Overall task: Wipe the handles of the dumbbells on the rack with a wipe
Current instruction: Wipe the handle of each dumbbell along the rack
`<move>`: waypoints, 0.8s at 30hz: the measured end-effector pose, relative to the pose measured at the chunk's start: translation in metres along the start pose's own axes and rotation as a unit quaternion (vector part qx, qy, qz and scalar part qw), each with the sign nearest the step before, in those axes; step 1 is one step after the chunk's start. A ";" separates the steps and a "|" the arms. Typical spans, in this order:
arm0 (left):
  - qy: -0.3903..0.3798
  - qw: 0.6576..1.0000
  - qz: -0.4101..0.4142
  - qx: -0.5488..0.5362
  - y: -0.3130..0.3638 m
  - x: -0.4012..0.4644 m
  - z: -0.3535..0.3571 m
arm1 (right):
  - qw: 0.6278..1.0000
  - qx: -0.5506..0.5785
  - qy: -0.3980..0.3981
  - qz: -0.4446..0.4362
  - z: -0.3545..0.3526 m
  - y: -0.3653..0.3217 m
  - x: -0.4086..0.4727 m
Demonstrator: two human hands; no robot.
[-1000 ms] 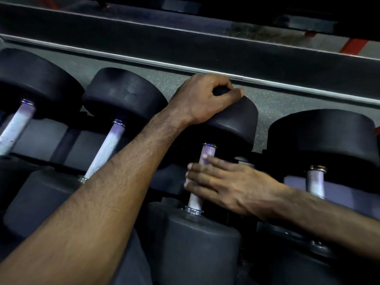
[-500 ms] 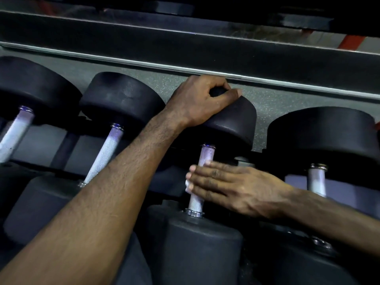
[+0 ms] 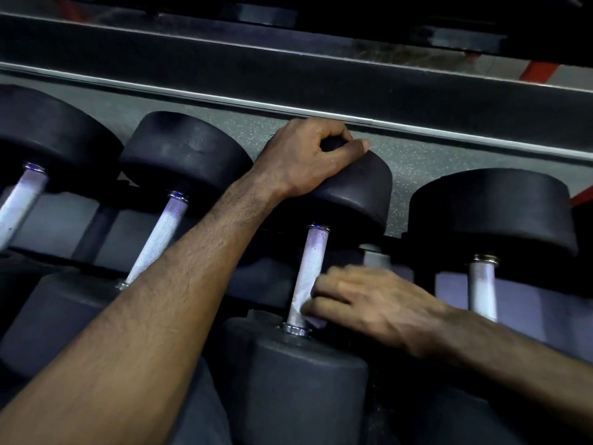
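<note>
- Black rubber heads and pale knurled metal handles: four dumbbells lie side by side on the rack, each with one head towards the far side and one towards the near side.
- Third dumbbell from the left has both hands on it.
- Left hand sits on top of that dumbbell's far head, fingers curled over its upper edge and thumb stretched along the rim (a firm grip).
- Right hand comes in from the right at the lower part of the handle, fingers curled round it; the hand is blurred.
- Wipe, a small pale piece, shows just under the right fingers, pressed against the handle close to the chrome collar above the near head.
- Upper stretch of that handle is bare, grey-white with a faint purple sheen.
- Neighbouring dumbbell on the left is partly crossed by the left forearm, its handle untouched.
- Rightmost dumbbell lies just beside the right wrist.
- Behind the row are speckled grey floor and a dark wall strip.
</note>
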State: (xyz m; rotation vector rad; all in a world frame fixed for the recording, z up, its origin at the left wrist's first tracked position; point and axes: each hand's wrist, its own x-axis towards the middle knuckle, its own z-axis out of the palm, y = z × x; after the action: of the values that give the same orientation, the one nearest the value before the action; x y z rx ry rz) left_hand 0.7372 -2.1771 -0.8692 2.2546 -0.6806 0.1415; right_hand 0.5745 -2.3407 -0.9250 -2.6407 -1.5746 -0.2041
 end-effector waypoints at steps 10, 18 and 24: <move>0.000 1.000 -0.003 0.004 0.001 -0.001 0.001 | 0.947 0.275 0.052 0.158 0.010 -0.011 0.004; 0.000 1.000 0.006 0.004 0.001 0.000 0.002 | 0.880 0.225 0.170 0.381 0.014 0.010 0.013; -0.001 1.000 0.005 0.000 -0.001 0.000 0.002 | 0.647 0.534 0.161 0.520 0.028 -0.027 0.012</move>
State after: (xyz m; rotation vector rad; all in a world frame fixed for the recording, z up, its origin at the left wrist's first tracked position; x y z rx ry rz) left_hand 0.7374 -2.1779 -0.8712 2.2530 -0.6922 0.1433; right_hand 0.5589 -2.3140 -0.9512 -1.8442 0.1950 0.2504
